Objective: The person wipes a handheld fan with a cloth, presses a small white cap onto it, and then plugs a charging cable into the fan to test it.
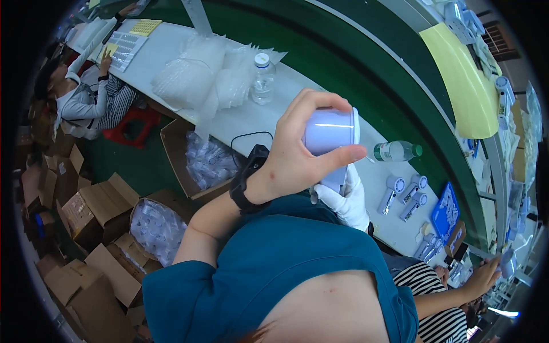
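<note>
A light purple handheld fan point(329, 130) with a thick round head and a white rim is held up in front of my chest. My bare left hand point(294, 148), with a black band on the wrist, is closed around the head, fingers over the top and thumb below. Underneath, my right hand point(350, 207) in a white glove is wrapped around the lower part, which it mostly hides. Beyond the hands, several similar fans point(392, 191) lie on the white table point(320, 86). A clear bottle with a green cap point(396, 151) lies on its side nearby.
Stacked clear plastic bags point(191, 71) and an upright bottle point(263, 84) stand on the table. A blue tray point(446, 207) lies at the right. Open cartons point(94, 208) crowd the left floor. Co-workers sit at left point(83, 103) and right point(440, 308); a yellow sheet point(460, 86) hangs ahead.
</note>
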A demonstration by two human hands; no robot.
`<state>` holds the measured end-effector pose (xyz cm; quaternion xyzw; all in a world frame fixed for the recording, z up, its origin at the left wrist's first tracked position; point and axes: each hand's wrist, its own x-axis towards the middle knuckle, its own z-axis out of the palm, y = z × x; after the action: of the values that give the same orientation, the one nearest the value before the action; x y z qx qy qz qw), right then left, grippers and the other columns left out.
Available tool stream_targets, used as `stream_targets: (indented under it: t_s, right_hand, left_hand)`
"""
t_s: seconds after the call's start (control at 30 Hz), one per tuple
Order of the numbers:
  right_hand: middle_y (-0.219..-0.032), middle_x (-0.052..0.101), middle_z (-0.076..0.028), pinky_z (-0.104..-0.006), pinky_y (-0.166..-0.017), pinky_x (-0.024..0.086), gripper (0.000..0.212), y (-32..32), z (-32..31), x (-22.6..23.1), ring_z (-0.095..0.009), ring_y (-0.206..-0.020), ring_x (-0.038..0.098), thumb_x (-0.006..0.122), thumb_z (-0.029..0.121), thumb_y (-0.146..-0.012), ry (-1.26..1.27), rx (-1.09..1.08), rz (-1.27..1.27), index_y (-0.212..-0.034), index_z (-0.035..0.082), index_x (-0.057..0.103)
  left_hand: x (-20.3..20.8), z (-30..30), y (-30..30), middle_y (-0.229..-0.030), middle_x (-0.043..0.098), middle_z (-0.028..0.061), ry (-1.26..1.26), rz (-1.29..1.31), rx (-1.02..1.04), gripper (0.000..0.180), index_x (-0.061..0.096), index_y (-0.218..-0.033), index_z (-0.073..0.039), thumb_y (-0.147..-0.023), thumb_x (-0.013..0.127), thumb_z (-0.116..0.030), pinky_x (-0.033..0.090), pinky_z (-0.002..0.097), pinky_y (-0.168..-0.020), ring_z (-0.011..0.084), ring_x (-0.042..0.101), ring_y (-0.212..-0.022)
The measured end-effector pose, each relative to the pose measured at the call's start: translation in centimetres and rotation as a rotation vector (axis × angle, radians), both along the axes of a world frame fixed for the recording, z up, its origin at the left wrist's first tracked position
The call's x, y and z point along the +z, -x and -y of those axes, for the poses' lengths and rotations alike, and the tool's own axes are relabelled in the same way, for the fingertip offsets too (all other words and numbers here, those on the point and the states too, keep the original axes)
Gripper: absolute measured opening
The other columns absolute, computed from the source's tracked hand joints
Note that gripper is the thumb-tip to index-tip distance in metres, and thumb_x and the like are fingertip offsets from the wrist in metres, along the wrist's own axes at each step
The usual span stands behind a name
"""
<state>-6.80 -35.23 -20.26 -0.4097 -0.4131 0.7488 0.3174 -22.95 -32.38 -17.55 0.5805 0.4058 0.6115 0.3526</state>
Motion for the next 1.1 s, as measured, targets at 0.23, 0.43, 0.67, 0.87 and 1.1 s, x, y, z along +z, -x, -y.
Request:
stream_targets:
  t_s: [0.23, 0.43, 0.67, 0.87, 1.1]
  right_hand:
    - [-0.083, 0.055, -0.005, -0.0206, -0.053, 0.042, 0.049, 0.1, -0.3, -0.3, -0.008, -0.063, 0.052, 0.070, 0.005, -0.071, -0.019, -0.023, 0.088, -0.111, 0.001, 0.043]
    - [-0.073, 0.057, -0.008, -0.0218, -0.050, 0.042, 0.042, -0.7, -1.0, -0.4, -0.012, -0.055, 0.055, 0.068, 0.007, -0.073, 0.057, -0.055, 0.080, -0.107, 0.000, 0.044]
    - [-0.068, 0.056, -0.009, -0.0230, -0.048, 0.042, 0.037, -1.4, -1.8, -0.8, -0.014, -0.051, 0.053, 0.063, 0.013, -0.075, -0.052, -0.154, 0.128, -0.104, -0.001, 0.044]
    - [-0.068, 0.057, -0.007, -0.0219, -0.047, 0.042, 0.036, -2.5, -2.5, -1.6, -0.013, -0.051, 0.054, 0.064, 0.012, -0.076, -0.089, -0.226, 0.040, -0.104, 0.000, 0.046]
    - [-0.067, 0.055, -0.009, -0.0237, -0.047, 0.041, 0.031, -4.2, -1.2, -1.4, -0.015, -0.051, 0.052, 0.059, 0.017, -0.079, -0.124, -0.414, 0.095, -0.102, 0.001, 0.046]
  left_hand:
    - [-9.4, 1.2, 8.9, -0.107, 0.047, 0.0110, 0.260, 0.072, 0.557, 0.072, 0.038, -0.120, -0.003, -0.062, 0.075, -0.026, 0.042, 0.0334, -0.083, 0.0228, 0.047, -0.102]
    - [-21.6, 4.9, 17.8, -0.088, 0.056, 0.0111, 0.609, -1.106, 0.761, 0.051, 0.049, -0.113, -0.003, -0.068, 0.069, -0.016, 0.042, 0.0341, -0.077, 0.0287, 0.053, -0.087]
    - [-10.5, 6.0, 18.6, -0.069, 0.061, 0.0030, 0.867, -0.273, 0.609, 0.023, 0.061, -0.090, 0.001, -0.075, 0.066, -0.016, 0.045, 0.0264, -0.057, 0.0148, 0.056, -0.058]
    - [-6.2, 5.6, 13.4, -0.074, 0.057, -0.0035, 0.804, 0.188, 0.119, 0.022, 0.060, -0.092, 0.001, -0.081, 0.062, -0.018, 0.042, 0.0213, -0.059, 0.0060, 0.052, -0.063]
    - [-11.5, -1.2, 4.7, -0.086, 0.054, -0.0016, 0.803, 0.215, -0.645, 0.022, 0.052, -0.099, -0.003, -0.080, 0.055, -0.014, 0.041, 0.0211, -0.069, 0.0061, 0.050, -0.078]
